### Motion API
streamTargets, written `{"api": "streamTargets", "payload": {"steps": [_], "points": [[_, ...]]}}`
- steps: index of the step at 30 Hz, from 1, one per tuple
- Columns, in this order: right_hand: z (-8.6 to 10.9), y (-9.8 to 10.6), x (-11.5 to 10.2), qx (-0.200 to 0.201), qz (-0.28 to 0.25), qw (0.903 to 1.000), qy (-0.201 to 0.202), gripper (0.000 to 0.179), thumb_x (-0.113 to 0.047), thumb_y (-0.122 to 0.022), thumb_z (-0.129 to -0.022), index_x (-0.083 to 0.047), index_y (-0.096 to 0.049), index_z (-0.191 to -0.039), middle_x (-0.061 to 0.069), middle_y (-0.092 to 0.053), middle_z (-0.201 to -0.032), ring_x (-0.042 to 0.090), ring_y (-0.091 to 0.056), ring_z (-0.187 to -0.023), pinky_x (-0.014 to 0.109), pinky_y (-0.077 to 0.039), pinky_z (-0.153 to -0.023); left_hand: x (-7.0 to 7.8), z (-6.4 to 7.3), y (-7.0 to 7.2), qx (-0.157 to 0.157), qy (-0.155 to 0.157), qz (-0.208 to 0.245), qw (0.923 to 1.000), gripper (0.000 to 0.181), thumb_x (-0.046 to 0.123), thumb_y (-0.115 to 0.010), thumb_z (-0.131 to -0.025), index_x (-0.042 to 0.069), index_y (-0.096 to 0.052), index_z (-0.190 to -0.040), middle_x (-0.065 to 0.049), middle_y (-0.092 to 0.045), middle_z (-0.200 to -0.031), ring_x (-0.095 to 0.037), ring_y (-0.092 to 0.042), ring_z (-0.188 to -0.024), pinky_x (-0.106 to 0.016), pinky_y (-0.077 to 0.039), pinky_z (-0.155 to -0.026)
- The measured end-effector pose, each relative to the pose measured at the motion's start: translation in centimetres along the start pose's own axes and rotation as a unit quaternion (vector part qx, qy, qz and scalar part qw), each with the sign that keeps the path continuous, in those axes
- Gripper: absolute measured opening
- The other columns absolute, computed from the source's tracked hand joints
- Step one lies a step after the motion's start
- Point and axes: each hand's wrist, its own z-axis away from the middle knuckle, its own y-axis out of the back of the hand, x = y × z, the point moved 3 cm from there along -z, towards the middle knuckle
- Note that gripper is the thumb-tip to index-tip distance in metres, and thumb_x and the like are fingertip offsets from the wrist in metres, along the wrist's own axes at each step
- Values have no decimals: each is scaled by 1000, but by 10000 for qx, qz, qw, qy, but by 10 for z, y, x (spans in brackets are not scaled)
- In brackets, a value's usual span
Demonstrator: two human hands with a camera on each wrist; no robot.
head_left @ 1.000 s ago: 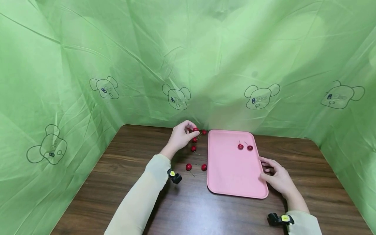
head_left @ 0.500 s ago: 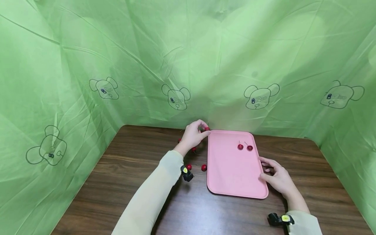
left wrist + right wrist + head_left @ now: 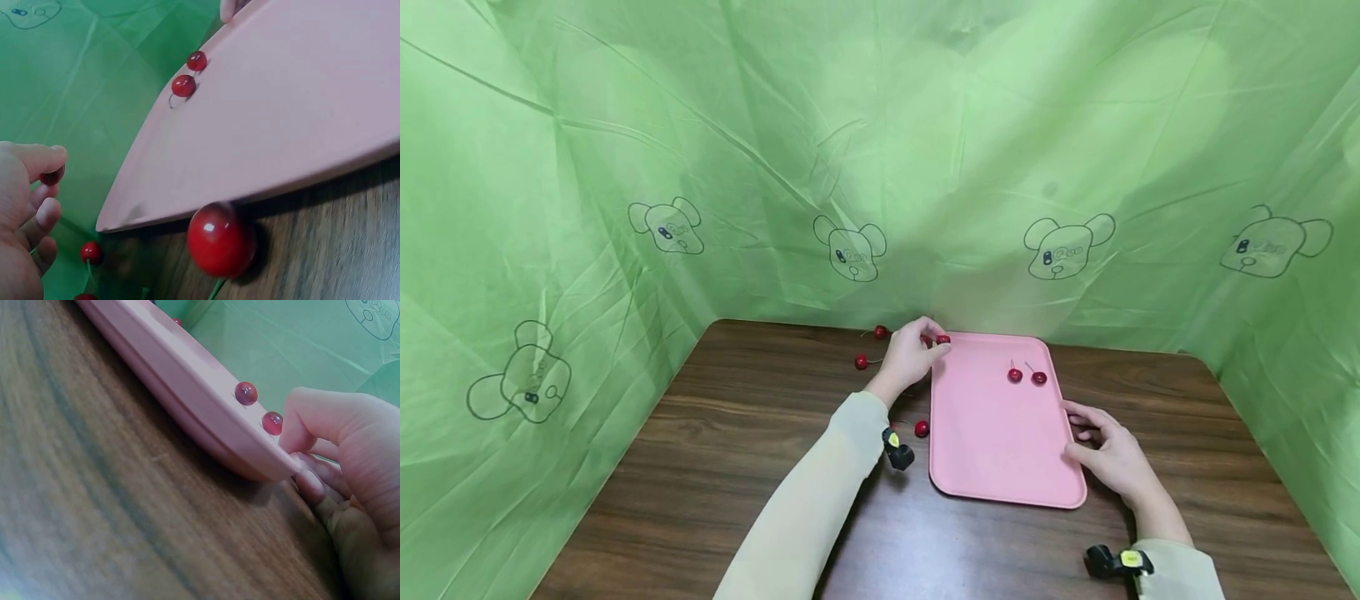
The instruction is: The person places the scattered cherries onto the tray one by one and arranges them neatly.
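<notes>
My left hand pinches a red cherry between thumb and fingers, over the far left corner of the pink tray. In the left wrist view this held cherry is partly covered by the thumb. Two cherries, one on the left and one on the right, lie with their stems inside the tray near its right side. My right hand holds the tray's right edge, with the thumb at the rim; the right wrist view shows some fingers low against the rim.
Left of the tray, several loose cherries lie on the wooden table: one at the back, one further left, one beside the tray. My left arm partly hides others. A green cloth surrounds the table behind and at the sides.
My left hand, with the cherry, has moved right from the group of cherries to over the tray's corner. The right hand and tray have stayed put.
</notes>
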Motion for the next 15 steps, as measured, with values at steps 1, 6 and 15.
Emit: {"api": "streamTargets", "payload": {"steps": [1, 6, 15], "points": [[0, 0, 0, -3, 7, 10000, -8, 67, -2, -85, -90, -2, -61, -152, 21, -67, -137, 5, -60, -104, 13, -47, -85, 1, 0, -3, -5, 18, 18, 10000, 14, 23, -82, -100, 20, -72, -108, 6, -69, -98, -13, -58, -81, -28, -50, -73], [0, 0, 2, -24, 47, 10000, -36, 68, -3, -86, -90, -3, -60, -153, 21, -67, -137, 5, -60, -104, 14, -48, -84, 7, -3, -16, -103, 222, 59, 9997, 14, 22, -84, -99, 20, -73, -108, 6, -69, -96, -10, -64, -82, -27, -54, -73], [-1, 0, 3, -7, 27, 10000, -6, 68, -2, -86, -90, -3, -61, -153, 21, -68, -136, 5, -61, -103, 13, -48, -84, 22, -6, -38, -358, 297, -162, 9988, 18, 23, -83, -99, 18, -75, -113, 3, -70, -104, -7, -67, -87, -29, -54, -83]]}}
